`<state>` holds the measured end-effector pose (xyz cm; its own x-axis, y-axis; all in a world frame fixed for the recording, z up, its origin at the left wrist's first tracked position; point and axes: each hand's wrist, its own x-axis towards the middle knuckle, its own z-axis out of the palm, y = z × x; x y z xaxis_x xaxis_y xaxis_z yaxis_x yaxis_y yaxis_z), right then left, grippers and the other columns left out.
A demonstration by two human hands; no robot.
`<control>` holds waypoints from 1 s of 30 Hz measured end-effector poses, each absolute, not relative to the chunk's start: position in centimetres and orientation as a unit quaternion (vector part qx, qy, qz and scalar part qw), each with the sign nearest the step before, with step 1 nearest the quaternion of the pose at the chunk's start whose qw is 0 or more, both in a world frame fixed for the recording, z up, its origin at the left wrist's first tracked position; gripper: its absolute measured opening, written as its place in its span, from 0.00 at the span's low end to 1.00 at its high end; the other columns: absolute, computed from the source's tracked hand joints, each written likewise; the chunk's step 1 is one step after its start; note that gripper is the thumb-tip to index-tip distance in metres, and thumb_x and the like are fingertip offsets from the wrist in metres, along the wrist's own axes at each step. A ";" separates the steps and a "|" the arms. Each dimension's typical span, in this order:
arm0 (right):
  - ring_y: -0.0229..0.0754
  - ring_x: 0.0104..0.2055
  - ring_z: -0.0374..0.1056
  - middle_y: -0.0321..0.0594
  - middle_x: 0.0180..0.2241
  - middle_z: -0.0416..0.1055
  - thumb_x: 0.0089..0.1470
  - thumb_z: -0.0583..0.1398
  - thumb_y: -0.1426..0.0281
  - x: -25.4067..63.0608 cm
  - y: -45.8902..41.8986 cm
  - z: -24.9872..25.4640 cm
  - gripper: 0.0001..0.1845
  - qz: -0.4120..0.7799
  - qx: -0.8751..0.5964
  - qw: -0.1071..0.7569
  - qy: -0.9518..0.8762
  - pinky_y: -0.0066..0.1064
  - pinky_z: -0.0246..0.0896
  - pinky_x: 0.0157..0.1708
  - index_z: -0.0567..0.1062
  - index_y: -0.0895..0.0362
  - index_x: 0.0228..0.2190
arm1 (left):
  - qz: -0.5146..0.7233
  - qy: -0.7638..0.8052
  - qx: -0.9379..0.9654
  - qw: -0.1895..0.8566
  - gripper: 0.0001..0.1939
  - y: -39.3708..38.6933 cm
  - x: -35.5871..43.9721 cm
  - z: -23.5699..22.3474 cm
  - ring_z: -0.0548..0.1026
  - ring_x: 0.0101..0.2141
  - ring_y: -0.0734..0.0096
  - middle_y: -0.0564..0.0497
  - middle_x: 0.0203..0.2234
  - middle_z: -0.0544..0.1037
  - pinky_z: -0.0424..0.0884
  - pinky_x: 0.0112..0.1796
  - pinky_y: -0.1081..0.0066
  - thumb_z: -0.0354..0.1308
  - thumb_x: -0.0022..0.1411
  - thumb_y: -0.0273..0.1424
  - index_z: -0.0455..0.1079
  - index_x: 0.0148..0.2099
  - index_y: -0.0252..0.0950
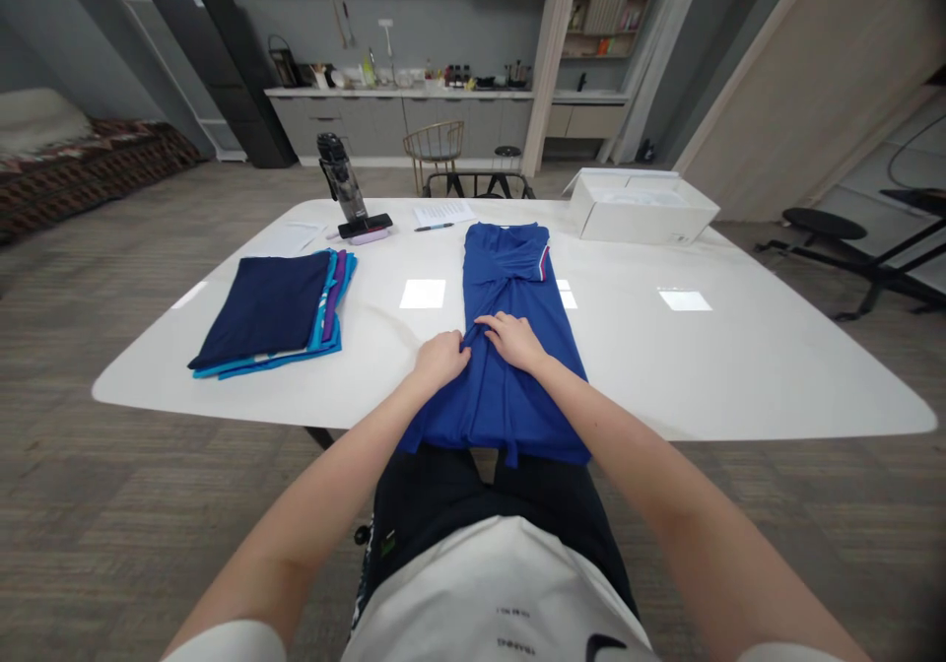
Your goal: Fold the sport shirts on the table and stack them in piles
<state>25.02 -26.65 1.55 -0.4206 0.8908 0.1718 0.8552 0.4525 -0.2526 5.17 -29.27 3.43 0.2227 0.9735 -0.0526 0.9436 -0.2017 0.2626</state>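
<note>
A royal-blue shirt (pixel 509 347) lies lengthwise on the white table (pixel 739 357), folded into a long narrow strip, its lower end hanging over the near edge. My left hand (pixel 441 358) is closed and pinches the fabric at the strip's left side near its middle. My right hand (pixel 512 339) lies on top of the cloth just beside it, fingers bent and pressing down on the fabric. The two hands almost touch.
A stack of folded garments (pixel 275 312), navy on top with turquoise and purple below, sits at the left. Farther back are a dark bottle (pixel 340 177), a phone (pixel 365 226), paper with a pen (pixel 441 215) and an open white box (pixel 640 206). Chairs stand behind the table.
</note>
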 end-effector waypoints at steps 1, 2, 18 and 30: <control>0.50 0.52 0.69 0.46 0.50 0.73 0.72 0.51 0.67 24.9 -26.8 1.4 0.20 0.053 -0.524 0.139 -0.839 0.38 0.57 0.47 0.71 0.46 0.60 | 0.061 0.623 0.771 0.119 0.14 -29.8 5.0 3.5 0.81 0.45 0.54 0.39 0.43 0.83 0.74 0.43 0.63 0.53 0.69 0.38 0.75 0.49 0.36; 0.50 0.51 0.69 0.46 0.50 0.73 0.72 0.50 0.67 24.7 -27.0 1.3 0.19 0.044 -0.527 0.136 -0.838 0.39 0.56 0.47 0.72 0.46 0.59 | 0.060 0.625 0.769 0.117 0.14 -30.4 4.8 3.6 0.81 0.45 0.55 0.39 0.43 0.83 0.74 0.43 0.63 0.53 0.69 0.38 0.75 0.49 0.36; 0.48 0.48 0.69 0.45 0.46 0.73 0.71 0.53 0.69 22.3 -30.5 3.4 0.14 0.017 -0.471 0.119 -0.874 0.35 0.53 0.45 0.77 0.53 0.48 | 0.069 0.651 0.754 0.057 0.15 -40.6 1.3 5.2 0.81 0.41 0.54 0.41 0.38 0.83 0.71 0.44 0.60 0.52 0.72 0.40 0.76 0.43 0.37; 0.46 0.47 0.71 0.43 0.48 0.73 0.68 0.55 0.71 28.0 -32.8 4.1 0.13 0.032 -0.510 0.139 -0.848 0.34 0.60 0.45 0.79 0.52 0.47 | 0.219 0.534 0.751 0.321 0.12 -42.2 6.6 5.7 0.77 0.25 0.65 0.53 0.20 0.77 0.68 0.30 0.70 0.59 0.69 0.41 0.76 0.38 0.39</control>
<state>27.97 -32.76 4.10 -0.4404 0.8748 0.2021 0.8568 0.4767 -0.1965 6.62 -42.16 5.73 0.3328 0.9429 -0.0142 0.6617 -0.2228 0.7159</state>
